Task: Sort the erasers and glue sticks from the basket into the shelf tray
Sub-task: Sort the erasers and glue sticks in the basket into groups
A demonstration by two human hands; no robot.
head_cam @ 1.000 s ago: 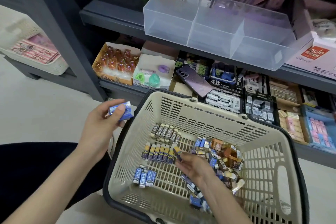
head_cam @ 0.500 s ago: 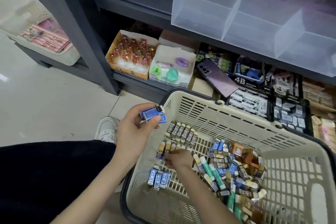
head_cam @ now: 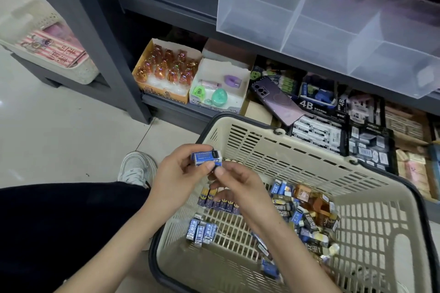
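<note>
A beige basket (head_cam: 285,147) with a dark rim stands on the floor in front of me. It holds a short row of blue erasers (head_cam: 201,233), a row of dark and yellow ones (head_cam: 219,200) and a mixed pile (head_cam: 307,214) at the right. My left hand (head_cam: 181,173) grips a small stack of blue erasers (head_cam: 206,158) over the basket's near left corner. My right hand (head_cam: 238,185) has come up against that stack, thumb and forefinger pinching a small dark eraser, mostly hidden. The clear shelf tray (head_cam: 297,19) with three compartments sits on the shelf above.
The lower shelf holds an orange box of figures (head_cam: 166,71), a white box of small items (head_cam: 219,88), a purple phone (head_cam: 276,100) and eraser packs (head_cam: 319,131). A dark shelf post (head_cam: 107,43) stands at left, my white shoe (head_cam: 137,169) beside the basket.
My right hand left the rows at the basket bottom and rose to meet my left hand's stack. The left hand stayed near the basket's corner, and my view shifted slightly.
</note>
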